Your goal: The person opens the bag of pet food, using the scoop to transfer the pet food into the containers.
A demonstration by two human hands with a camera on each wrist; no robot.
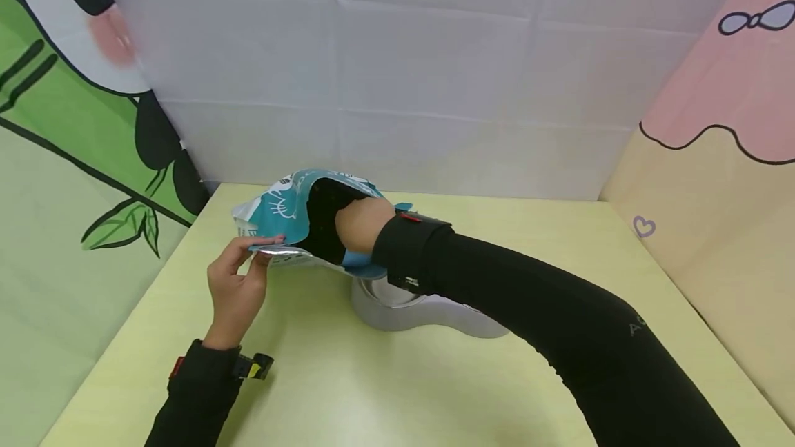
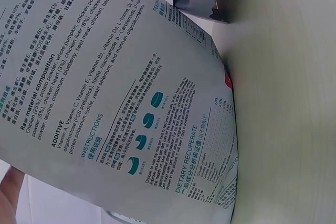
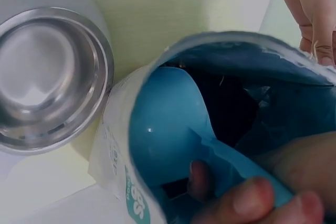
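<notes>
A teal and white pet food bag lies tilted at the back left of the table, its mouth facing the person. At the near edge of that mouth, the left hand pinches the rim between thumb and fingers. Most of the right hand is inside the bag in the head view. The right wrist view shows its fingers curled round the handle of a light blue scoop. The scoop's bowl sits within the bag opening, against one wall. Dark shadow hides the bag's contents.
A grey double feeder with a steel bowl stands beside the bag, partly under the right forearm. The steel bowl looks bare inside. Behind the pale yellow table hangs a white sheet; printed panels flank both sides.
</notes>
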